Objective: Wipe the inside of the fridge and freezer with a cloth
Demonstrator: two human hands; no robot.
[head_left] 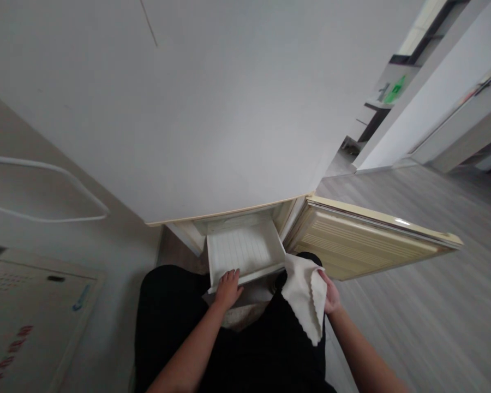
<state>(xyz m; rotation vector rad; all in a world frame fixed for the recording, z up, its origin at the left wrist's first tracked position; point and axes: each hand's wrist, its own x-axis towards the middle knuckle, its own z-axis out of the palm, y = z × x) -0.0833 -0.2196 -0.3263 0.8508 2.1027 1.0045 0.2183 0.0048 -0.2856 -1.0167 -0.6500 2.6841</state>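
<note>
A white drawer (245, 245) with a ribbed bottom is pulled partway out of a low white cabinet that looks like a small fridge (225, 136). My left hand (228, 289) is on the drawer's front edge, fingers hooked over the rim and thumb at the front. To the right, my right hand (331, 293) holds a white cloth (305, 292) with a scalloped edge. The cloth hangs down over my right knee and its upper corner is close to the drawer's right front corner. Part of the right fingers is hidden behind the cloth.
The cream fridge door (364, 237) stands swung out to the right, above the grey wood-look floor (425, 316). A pale panel box (36, 316) with red marks is on the left wall, below a white cable (65, 174). A green object (394, 90) is in the far room.
</note>
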